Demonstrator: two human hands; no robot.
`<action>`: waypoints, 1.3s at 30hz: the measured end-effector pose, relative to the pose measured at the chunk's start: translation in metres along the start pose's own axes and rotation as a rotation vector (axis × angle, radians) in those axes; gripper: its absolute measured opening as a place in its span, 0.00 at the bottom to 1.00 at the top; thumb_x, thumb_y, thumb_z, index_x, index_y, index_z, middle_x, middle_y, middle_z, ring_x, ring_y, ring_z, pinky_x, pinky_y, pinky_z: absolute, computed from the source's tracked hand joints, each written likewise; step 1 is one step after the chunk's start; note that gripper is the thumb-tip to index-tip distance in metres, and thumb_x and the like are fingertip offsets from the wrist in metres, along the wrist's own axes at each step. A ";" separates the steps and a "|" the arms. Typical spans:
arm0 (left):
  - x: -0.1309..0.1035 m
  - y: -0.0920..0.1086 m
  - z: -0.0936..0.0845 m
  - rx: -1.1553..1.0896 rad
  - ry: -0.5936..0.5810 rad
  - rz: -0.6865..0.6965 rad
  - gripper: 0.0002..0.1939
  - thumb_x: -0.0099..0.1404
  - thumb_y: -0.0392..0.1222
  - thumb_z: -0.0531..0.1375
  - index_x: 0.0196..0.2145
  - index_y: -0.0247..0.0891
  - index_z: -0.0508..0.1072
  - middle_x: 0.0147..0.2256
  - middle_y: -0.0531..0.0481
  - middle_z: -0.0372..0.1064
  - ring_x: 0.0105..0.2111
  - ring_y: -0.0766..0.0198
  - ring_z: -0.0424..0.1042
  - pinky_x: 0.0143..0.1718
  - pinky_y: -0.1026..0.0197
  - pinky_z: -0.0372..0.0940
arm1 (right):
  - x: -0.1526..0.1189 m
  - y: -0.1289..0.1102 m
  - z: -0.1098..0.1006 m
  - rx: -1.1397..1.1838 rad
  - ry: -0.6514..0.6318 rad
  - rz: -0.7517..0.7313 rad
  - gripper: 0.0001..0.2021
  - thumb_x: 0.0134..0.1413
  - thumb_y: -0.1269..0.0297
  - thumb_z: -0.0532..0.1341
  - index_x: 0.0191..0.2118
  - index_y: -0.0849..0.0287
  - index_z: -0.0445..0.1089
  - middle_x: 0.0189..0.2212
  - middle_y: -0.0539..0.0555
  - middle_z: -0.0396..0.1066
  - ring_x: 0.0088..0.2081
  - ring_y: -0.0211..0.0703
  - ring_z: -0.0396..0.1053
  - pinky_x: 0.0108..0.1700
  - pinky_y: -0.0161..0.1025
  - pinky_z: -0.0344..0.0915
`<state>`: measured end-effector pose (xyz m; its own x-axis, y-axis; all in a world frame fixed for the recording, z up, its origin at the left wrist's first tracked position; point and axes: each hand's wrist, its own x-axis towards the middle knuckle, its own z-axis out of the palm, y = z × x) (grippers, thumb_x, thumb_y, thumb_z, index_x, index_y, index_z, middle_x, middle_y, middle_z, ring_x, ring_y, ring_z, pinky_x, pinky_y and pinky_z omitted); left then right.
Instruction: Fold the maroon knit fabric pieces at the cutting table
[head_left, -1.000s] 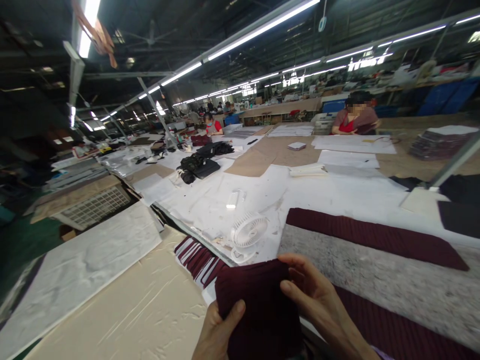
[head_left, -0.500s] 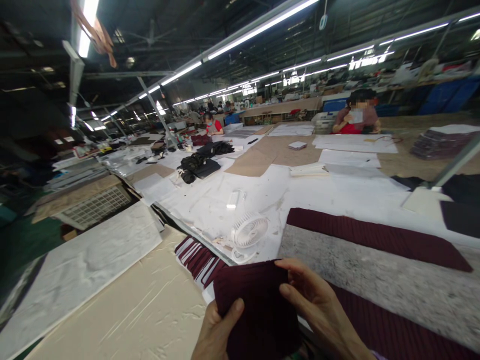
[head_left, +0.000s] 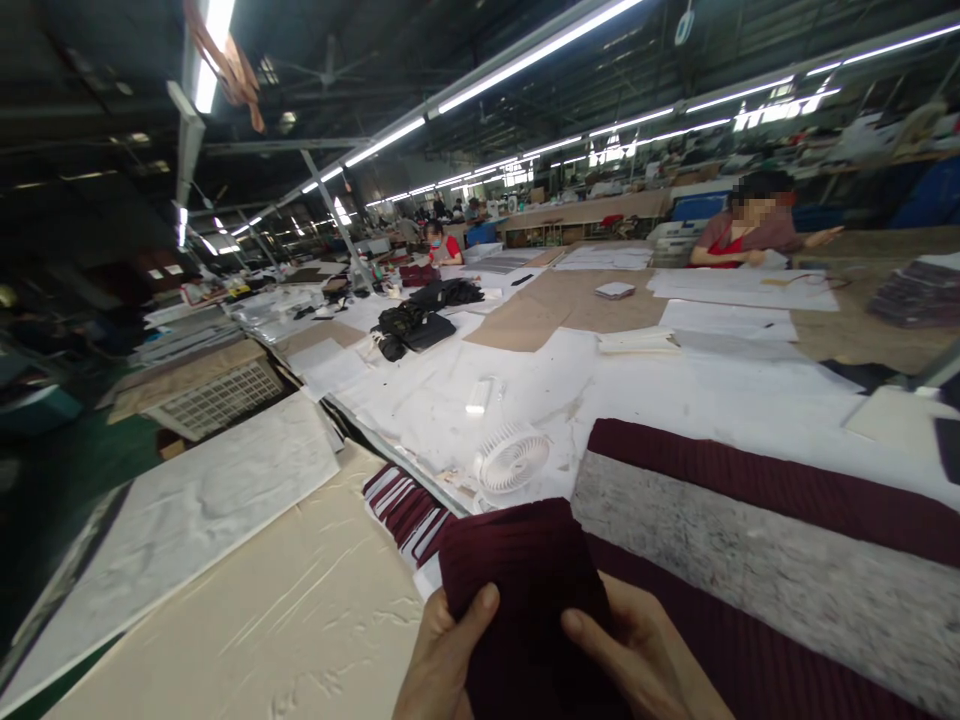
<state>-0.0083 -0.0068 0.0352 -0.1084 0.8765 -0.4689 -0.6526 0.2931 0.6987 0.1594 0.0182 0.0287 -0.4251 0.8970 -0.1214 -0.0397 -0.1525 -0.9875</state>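
- Maroon cloth (head_left: pixel 517 560) is held at the near middle — folded or stacked, I cannot tell — with its lower end cut off.
- Left hand (head_left: pixel 448 652) pinches its left side, thumb pressed on the face, other fingers mostly hidden behind.
- Right hand (head_left: pixel 649 650) pinches the right side likewise, thumb on the face, remaining fingers largely out of sight.
- White fan (head_left: pixel 514 460) stands just beyond, its base mostly hidden.
- Maroon-and-white pieces (head_left: pixel 409 515) lie in a row on the left.
- Speckled grey sheet (head_left: pixel 750 520) runs out of view, right.
- Far right, a co-worker (head_left: pixel 731 235) shows only from the waist up.
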 end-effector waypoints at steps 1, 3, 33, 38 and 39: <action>0.000 0.001 -0.001 -0.003 -0.002 0.000 0.14 0.50 0.41 0.68 0.36 0.35 0.78 0.34 0.42 0.78 0.39 0.51 0.76 0.47 0.53 0.67 | -0.001 -0.002 0.000 0.016 -0.053 0.020 0.15 0.51 0.52 0.62 0.32 0.61 0.72 0.28 0.50 0.67 0.31 0.42 0.64 0.32 0.34 0.62; 0.001 0.003 -0.002 -0.016 0.012 0.010 0.14 0.50 0.41 0.68 0.36 0.36 0.78 0.34 0.43 0.78 0.38 0.52 0.76 0.47 0.53 0.67 | -0.004 -0.006 0.001 0.061 -0.184 0.064 0.13 0.51 0.55 0.63 0.31 0.61 0.71 0.27 0.49 0.66 0.29 0.39 0.62 0.30 0.32 0.60; -0.007 -0.004 0.004 -0.024 -0.075 0.019 0.25 0.47 0.42 0.70 0.44 0.36 0.75 0.33 0.42 0.78 0.39 0.49 0.75 0.48 0.48 0.66 | 0.000 0.010 0.005 0.038 0.233 -0.010 0.19 0.52 0.51 0.62 0.44 0.59 0.73 0.42 0.57 0.75 0.43 0.53 0.72 0.46 0.45 0.69; -0.008 0.000 0.000 0.022 -0.061 0.039 0.23 0.48 0.43 0.69 0.42 0.34 0.76 0.32 0.42 0.78 0.38 0.49 0.75 0.47 0.49 0.66 | 0.003 0.011 0.001 -0.170 0.270 -0.201 0.14 0.56 0.55 0.59 0.44 0.56 0.71 0.48 0.57 0.70 0.48 0.53 0.69 0.48 0.47 0.68; -0.008 0.001 -0.001 0.053 -0.065 0.050 0.21 0.48 0.43 0.69 0.41 0.34 0.76 0.33 0.42 0.78 0.38 0.50 0.75 0.46 0.50 0.66 | 0.005 0.009 -0.001 -0.280 0.340 -0.307 0.12 0.56 0.57 0.60 0.44 0.54 0.71 0.51 0.57 0.67 0.52 0.53 0.66 0.50 0.48 0.67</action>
<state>-0.0089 -0.0140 0.0389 -0.0904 0.9131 -0.3977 -0.6070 0.2661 0.7488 0.1582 0.0217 0.0191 -0.1135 0.9736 0.1979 0.1464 0.2134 -0.9659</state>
